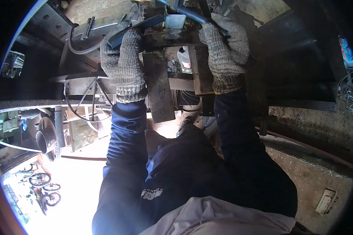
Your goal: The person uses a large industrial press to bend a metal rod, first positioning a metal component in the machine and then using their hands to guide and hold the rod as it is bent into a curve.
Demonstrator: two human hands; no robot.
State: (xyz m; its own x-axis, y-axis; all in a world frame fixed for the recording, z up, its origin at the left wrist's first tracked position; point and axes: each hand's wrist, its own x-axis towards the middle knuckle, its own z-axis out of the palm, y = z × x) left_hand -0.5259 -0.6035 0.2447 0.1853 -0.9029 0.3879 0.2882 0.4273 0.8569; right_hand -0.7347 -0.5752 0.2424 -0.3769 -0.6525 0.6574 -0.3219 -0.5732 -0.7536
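Note:
Both my hands wear grey knitted work gloves and reach to the far middle of the view. My left hand is closed round the near end of a dark flat metal bar, which slants up to the right. My right hand grips a dark bluish metal bar that slants up to the left. Whether the two bars join cannot be seen. Between them sits a small pale metal block on a dark, worn workbench. Below it, a rusty plate hangs near my left wrist.
A white bottle stands between dark upright pieces under the bench. Left are a wire-spoked round frame, a curved hose and a metal pipe. Bicycles stand lower left. A pale box lies on the right floor.

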